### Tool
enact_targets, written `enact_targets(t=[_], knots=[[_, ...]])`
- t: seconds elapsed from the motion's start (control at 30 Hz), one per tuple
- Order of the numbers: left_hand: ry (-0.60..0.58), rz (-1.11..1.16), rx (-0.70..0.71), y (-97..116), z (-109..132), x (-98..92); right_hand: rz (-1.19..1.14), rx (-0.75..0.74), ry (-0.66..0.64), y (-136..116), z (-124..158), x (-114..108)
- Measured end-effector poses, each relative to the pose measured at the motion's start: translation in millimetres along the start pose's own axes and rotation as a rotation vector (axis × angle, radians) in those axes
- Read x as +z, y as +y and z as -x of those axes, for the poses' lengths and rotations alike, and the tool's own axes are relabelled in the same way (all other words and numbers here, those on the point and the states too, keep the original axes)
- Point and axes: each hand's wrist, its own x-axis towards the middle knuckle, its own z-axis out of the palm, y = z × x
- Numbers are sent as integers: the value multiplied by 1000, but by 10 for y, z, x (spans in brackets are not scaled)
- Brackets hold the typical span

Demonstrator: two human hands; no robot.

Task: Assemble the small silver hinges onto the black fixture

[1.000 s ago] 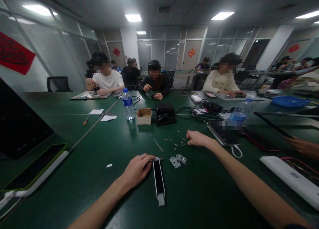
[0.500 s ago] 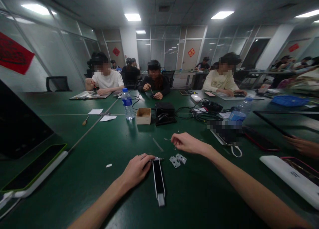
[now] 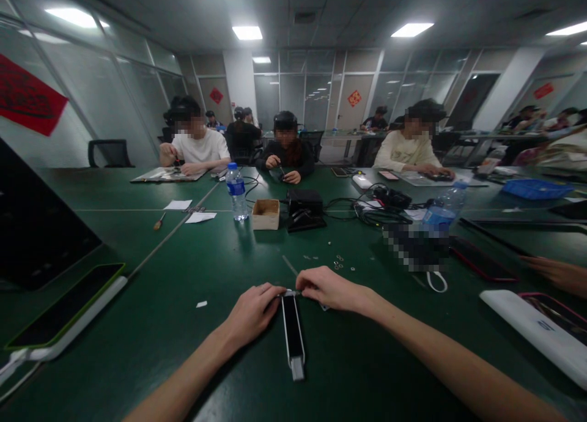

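A long, narrow black device with silver edges lies on the green table, a pale block at its near end. The fingers of my left hand grip its far end from the left. At the same end, from the right, my right hand is closed in a pinch; anything between its fingertips is too small or hidden to name. Small metal plates with holes are mostly covered by my right hand. Beyond it lie several small rings and a thin clear strip.
Farther back stand a water bottle, a small cardboard box and a black box with cables. A phone on a white base lies left, a white power bank right. A co-worker's hand shows at the right edge.
My right hand has moved left and nearer, from beside the small rings to the device's far end, uncovering the rings and covering the metal plates. My left hand has stayed in place.
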Motion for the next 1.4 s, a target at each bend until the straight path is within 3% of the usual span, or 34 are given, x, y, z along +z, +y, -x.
enact_targets(t=[1.1, 1.27, 1.4], knots=[[-17, -13, -4, 31, -11, -26, -94, -16, 64, 70, -64, 120], [-6, 5, 6, 4, -5, -6, 41, -20, 48, 70, -53, 1], [-13, 2, 15, -19, -3, 14, 211, 30, 164, 246, -10, -267]])
